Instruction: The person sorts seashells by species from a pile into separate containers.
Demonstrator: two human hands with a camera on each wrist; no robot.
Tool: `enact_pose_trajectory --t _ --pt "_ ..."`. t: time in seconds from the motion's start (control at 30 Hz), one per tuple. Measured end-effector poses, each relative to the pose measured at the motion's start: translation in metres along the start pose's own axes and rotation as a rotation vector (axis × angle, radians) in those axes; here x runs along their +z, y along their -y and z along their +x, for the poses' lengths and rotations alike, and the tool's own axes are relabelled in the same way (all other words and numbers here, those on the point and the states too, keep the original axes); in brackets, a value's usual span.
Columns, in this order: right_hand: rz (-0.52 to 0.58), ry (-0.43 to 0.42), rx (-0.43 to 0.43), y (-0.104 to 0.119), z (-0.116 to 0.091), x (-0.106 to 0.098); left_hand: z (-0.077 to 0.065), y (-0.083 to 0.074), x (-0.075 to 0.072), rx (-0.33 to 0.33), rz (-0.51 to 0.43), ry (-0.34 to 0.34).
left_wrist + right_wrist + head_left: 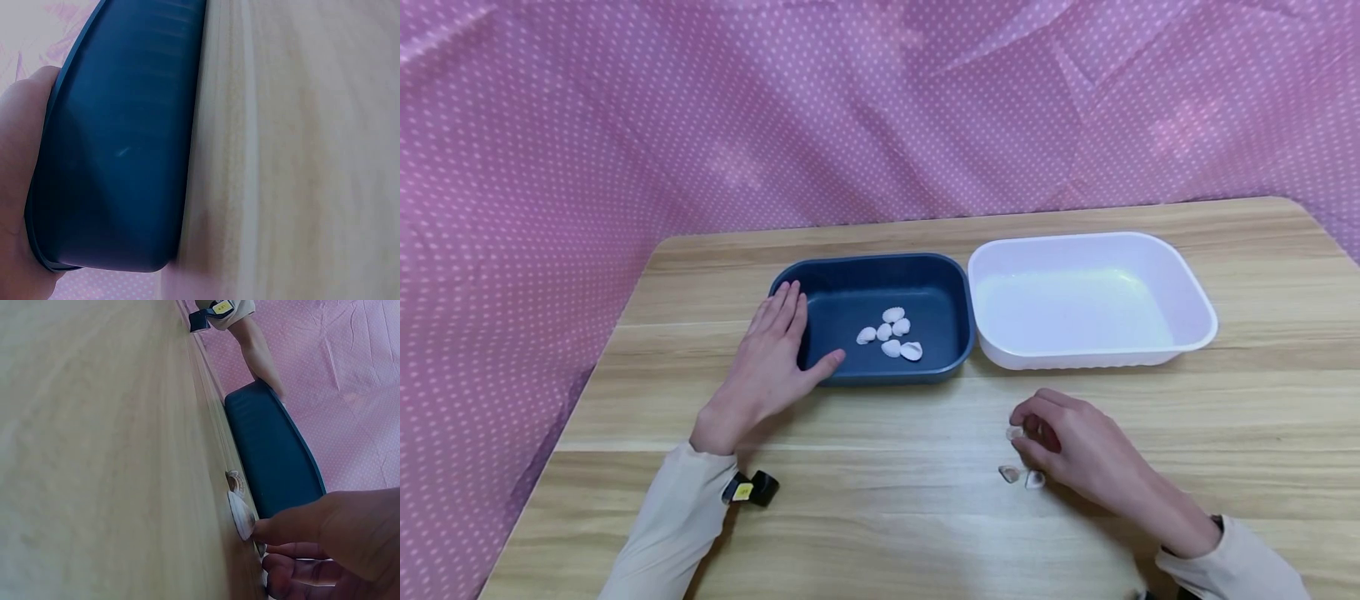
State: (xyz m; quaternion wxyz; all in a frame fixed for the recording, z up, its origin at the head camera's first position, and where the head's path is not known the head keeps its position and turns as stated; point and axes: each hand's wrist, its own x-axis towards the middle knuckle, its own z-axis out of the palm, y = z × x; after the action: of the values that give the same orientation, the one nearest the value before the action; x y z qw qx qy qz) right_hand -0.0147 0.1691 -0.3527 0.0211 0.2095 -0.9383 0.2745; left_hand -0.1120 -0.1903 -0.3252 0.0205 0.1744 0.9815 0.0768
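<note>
My left hand rests on the left end of a dark blue tray, fingers straight over its rim and thumb along the front edge. Several white shells lie grouped on the tray's floor. To the right, my right hand is low over the table, its thumb and index finger pinching a small pale shell. Close to the thumb lie two more shells: a brownish one and a whitish one with a dark patch. In the right wrist view the fingers partly hide the pinched shell.
A white tray stands right beside the blue one, above my right hand. Both sit on a light wood-grain table. A pink dotted cloth hangs behind the table and down its left side.
</note>
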Motion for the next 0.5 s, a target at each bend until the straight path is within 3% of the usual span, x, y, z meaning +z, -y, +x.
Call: enact_pose_trajectory --t 0.23,0.5 --pt "0.008 0.019 -0.003 0.0 0.0 -0.003 0.0 0.0 0.0 0.004 -0.002 -0.008" --pt "0.021 -0.058 -0.024 0.003 0.002 -0.019 -0.001 0.0 0.001 0.007 -0.004 -0.015"
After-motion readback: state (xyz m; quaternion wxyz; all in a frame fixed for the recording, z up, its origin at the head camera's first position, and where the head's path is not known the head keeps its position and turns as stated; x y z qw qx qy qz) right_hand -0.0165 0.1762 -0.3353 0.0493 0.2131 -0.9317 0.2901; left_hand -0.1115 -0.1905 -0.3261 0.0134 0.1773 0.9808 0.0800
